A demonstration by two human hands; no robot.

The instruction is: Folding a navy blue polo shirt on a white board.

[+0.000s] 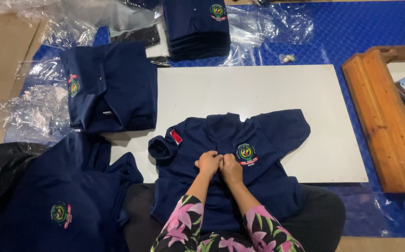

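Both hands [220, 165] on shirt [263, 154], collar away.

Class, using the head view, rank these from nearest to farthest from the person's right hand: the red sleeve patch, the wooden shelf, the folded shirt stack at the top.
1. red sleeve patch, left of the right hand
2. folded shirt stack, top centre
3. wooden shelf, far right

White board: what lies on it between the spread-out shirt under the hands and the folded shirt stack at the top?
Nothing: in the head view the white board is bare between the spread shirt and the folded stack.
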